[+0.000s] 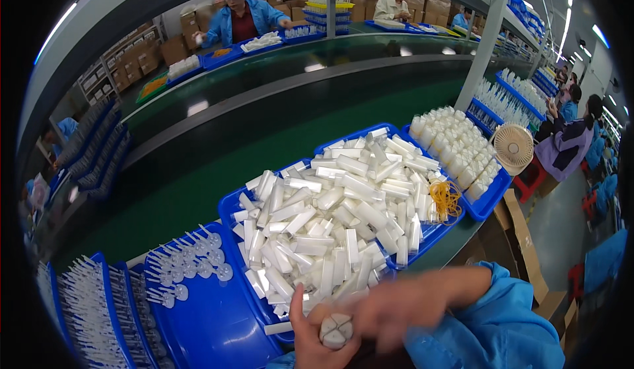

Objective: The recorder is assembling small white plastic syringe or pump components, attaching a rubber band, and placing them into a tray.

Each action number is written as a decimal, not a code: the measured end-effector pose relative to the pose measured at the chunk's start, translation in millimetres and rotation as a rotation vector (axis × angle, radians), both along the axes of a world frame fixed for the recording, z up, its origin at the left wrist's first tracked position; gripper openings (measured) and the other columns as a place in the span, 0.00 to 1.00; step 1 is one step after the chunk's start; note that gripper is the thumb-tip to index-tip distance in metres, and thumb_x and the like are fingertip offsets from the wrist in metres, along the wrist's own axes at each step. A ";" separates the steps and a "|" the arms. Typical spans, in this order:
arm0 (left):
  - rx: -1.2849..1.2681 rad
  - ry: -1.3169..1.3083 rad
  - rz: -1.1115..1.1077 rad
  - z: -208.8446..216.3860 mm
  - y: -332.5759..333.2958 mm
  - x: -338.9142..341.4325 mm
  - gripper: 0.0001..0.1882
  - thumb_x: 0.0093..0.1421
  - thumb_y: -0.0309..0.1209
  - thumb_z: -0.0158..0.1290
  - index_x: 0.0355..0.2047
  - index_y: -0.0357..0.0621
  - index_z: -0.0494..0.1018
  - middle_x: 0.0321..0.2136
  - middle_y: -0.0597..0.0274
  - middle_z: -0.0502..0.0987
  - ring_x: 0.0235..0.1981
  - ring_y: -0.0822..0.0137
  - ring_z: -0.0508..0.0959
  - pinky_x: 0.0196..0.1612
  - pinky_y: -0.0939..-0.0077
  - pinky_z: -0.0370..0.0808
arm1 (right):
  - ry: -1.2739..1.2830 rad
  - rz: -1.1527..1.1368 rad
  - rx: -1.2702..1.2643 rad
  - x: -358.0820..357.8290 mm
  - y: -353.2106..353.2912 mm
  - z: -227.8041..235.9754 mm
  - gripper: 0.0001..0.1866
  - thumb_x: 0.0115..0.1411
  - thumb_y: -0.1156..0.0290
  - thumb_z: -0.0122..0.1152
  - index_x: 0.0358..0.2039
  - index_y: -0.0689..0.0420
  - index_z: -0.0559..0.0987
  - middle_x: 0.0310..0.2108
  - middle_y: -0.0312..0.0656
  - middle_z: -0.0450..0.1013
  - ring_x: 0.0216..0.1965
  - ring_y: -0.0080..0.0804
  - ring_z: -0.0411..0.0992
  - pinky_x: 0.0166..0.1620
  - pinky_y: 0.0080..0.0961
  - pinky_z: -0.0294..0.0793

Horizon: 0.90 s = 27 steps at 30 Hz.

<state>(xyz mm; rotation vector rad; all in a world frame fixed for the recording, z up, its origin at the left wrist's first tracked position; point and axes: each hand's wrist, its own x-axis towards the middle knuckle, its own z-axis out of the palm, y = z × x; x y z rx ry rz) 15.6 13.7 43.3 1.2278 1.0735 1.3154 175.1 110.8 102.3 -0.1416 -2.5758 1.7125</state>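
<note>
At the near edge of a blue tray [227, 212], the left hand [313, 350] clamps a white bundle [336, 331], apparently being bound; right hand [404, 308] blurred, grip unclear. Next likely calls for steady holding.

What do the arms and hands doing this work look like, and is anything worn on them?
Both the left hand and the blurred right hand are ungloved. The right sleeve is loose, creased blue fabric; only a sliver of blue left sleeve shows.
</note>
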 end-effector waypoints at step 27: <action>0.286 0.452 0.018 17.1 -31.6 -78.0 0.37 0.49 0.24 0.53 0.58 0.40 0.48 0.49 0.37 0.62 0.50 0.41 0.65 0.55 0.53 0.60 | 0.037 -1.814 1.061 196.2 -10.0 -18.9 0.15 0.40 0.72 0.64 0.31 0.58 0.75 0.28 0.39 0.69 0.23 0.22 0.67 0.23 0.18 0.66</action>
